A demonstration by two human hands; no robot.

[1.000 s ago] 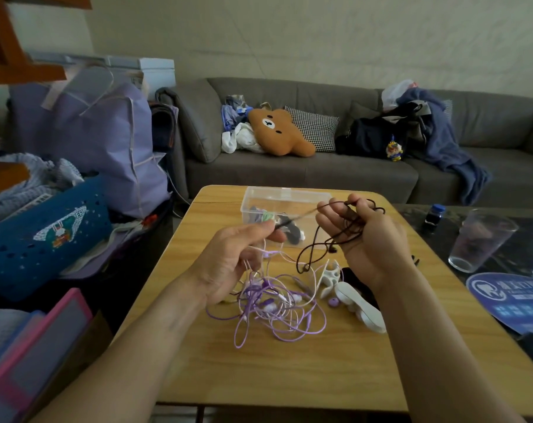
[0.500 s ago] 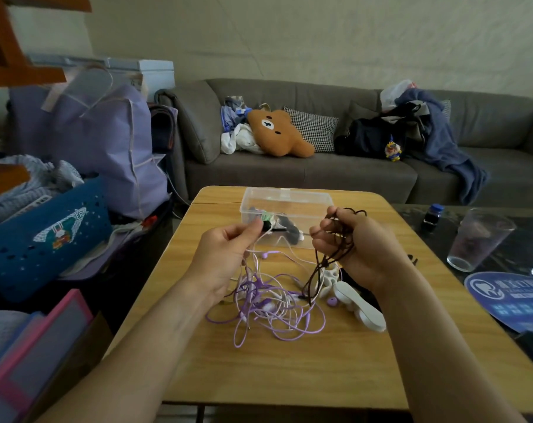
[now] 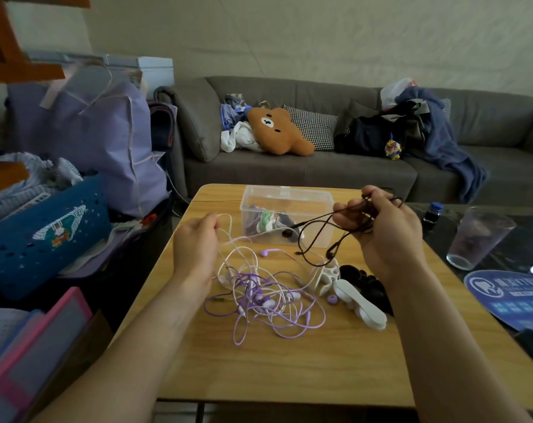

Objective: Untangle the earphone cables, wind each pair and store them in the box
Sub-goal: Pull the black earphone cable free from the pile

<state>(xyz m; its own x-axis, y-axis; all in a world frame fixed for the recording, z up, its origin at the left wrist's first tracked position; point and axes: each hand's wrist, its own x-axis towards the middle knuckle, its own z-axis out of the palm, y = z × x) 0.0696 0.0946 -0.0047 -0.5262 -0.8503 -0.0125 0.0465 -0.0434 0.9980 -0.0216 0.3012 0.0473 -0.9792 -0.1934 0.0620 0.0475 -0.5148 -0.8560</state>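
We see a black earphone cable (image 3: pixel 317 239) looped from our right-hand fingers (image 3: pixel 347 209) and a pale pink cable (image 3: pixel 228 236) running from our left-hand fingers (image 3: pixel 212 221). Below both sets of fingers lies a purple and white cable tangle (image 3: pixel 268 303) on the light wood-grain table (image 3: pixel 289 370). Beyond the fingers stands a clear plastic box (image 3: pixel 286 196), and farther off a brown bear cushion (image 3: pixel 277 129) beside a black-and-white checked pillow (image 3: pixel 314 126).

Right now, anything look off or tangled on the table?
Yes: the purple and white earphone cables lie knotted in one heap on the table, not wound. The right hand holds loose black cable loops; the left hand pinches a white strand.
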